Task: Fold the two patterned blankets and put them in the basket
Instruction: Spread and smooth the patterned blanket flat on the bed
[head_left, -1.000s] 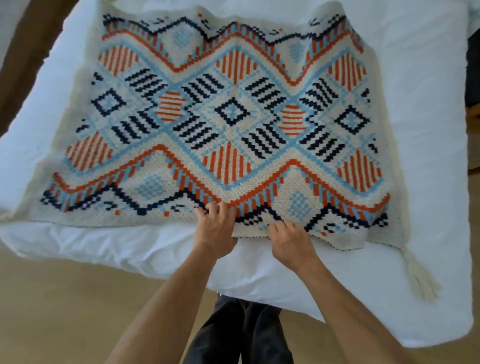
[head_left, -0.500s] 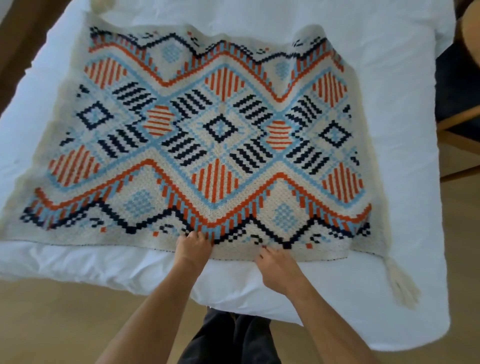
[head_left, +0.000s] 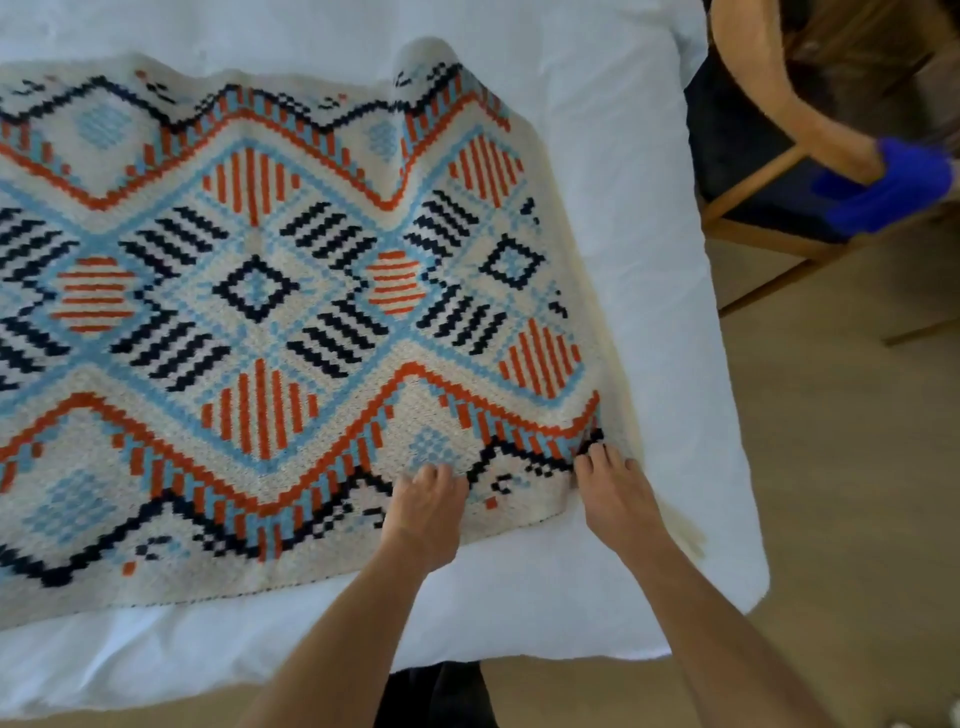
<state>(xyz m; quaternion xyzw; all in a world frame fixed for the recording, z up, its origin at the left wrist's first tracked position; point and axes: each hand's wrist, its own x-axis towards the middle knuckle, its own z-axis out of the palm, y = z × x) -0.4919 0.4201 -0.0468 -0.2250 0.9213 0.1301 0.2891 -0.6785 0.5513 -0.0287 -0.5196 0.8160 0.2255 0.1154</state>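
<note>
left fingers: curled down onto the near border of the blanket, lower centre of the frame; pressed into the knit, whether pinching a fold or only pushing cannot be told.
left hand: knuckles up, resting on the cream edge strip just below the dark zigzag; bare forearm running down to the bottom edge of the frame.
right fingers: bunched narrow on the near right corner of the blanket, tips sunk where the orange and blue band meets the side edge; grip looks closed on the fabric, though the underside is hidden.
right hand: right of the left hand, apart from it, half on the knit and half over the white cover.
patterned blanket: spread flat across the left and centre of the frame, running off the left edge; cream ground with orange, light blue and navy diamonds and zigzags; far right corner curled up at top centre.
tassel: cream, blurred, trailing from the near right corner just right of the right hand.
white bed cover: under the blanket, bare along the right side and the near edge.
wooden chair: upper right of the frame, dark seat, standing beside the cover.
blue object: upper right, on the chair arm; too blurred to name.
floor: tan, right side and bottom of the frame.
</note>
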